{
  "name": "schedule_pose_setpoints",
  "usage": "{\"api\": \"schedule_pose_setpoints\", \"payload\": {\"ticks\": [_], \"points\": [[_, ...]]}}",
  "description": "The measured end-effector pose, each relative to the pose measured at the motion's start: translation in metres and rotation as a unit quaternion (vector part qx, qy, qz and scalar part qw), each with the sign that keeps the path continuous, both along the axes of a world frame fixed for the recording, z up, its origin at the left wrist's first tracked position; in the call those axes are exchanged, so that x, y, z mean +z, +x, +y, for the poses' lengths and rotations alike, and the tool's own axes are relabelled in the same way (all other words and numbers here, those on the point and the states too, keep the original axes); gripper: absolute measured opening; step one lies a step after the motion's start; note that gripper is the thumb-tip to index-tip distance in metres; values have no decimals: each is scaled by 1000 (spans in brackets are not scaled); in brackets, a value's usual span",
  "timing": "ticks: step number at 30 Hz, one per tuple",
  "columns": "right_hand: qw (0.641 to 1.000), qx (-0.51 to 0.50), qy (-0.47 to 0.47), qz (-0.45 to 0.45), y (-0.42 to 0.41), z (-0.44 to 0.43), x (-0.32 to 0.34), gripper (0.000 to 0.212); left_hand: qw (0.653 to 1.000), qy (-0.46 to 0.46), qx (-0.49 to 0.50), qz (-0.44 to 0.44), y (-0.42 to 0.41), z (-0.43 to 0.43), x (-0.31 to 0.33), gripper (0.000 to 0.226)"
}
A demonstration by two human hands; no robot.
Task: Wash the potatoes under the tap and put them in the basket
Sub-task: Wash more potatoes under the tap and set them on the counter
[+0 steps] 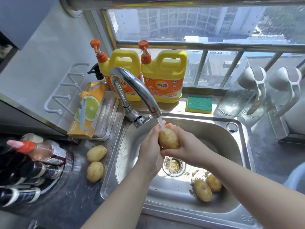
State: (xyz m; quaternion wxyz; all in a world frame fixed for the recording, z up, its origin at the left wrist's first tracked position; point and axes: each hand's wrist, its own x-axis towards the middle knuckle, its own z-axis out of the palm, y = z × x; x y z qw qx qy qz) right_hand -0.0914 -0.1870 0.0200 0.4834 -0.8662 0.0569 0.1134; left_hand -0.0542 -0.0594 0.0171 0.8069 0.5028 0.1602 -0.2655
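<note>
Both hands hold one potato (169, 139) at sink centre, directly under the running tap (132, 86). Left hand (149, 151) cups it from 9 o'clock, fingers curled against its side; right hand (186, 146) wraps it from 3 o'clock, fingers closed round it. The water stream strikes the potato's top. Two further potatoes (207, 187) lie touching on the sink (231, 134) floor at 5 o'clock. Two more (95, 161) rest near each other on the tabletop (77, 192) at 9 o'clock of the basin. Drain strainer (173, 166) sits just below the hands.
</note>
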Motion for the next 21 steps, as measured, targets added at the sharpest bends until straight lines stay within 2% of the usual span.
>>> {"api": "schedule_pose_setpoints", "payload": {"ticks": [4, 9, 12, 14, 16, 18, 21], "points": [[999, -36, -30, 7, -1, -3, 3, 63, 996, 19, -59, -57, -11, -4, -4, 24], [994, -53, -79, -47, -6, -2, 5, 66, 997, 60, 11, -51, -7, -17, -3, 19], [991, -50, -92, -78, -6, -5, 6, 65, 996, 77, 37, -3, -1, -26, -1, 26], [991, -33, -102, -85, -6, -8, 7, 66, 994, 62, 48, 71, 2, -28, 2, 40], [992, -19, -95, -80, -6, -10, 7, 67, 993, 48, 32, 103, 1, -26, 2, 50], [994, -15, -76, -75, -6, -11, 5, 68, 997, 45, 6, 69, -4, -22, -1, 52], [997, -23, -56, -58, -6, -12, 3, 73, 994, 88, -33, -47, -13, -15, -10, 58]]}}
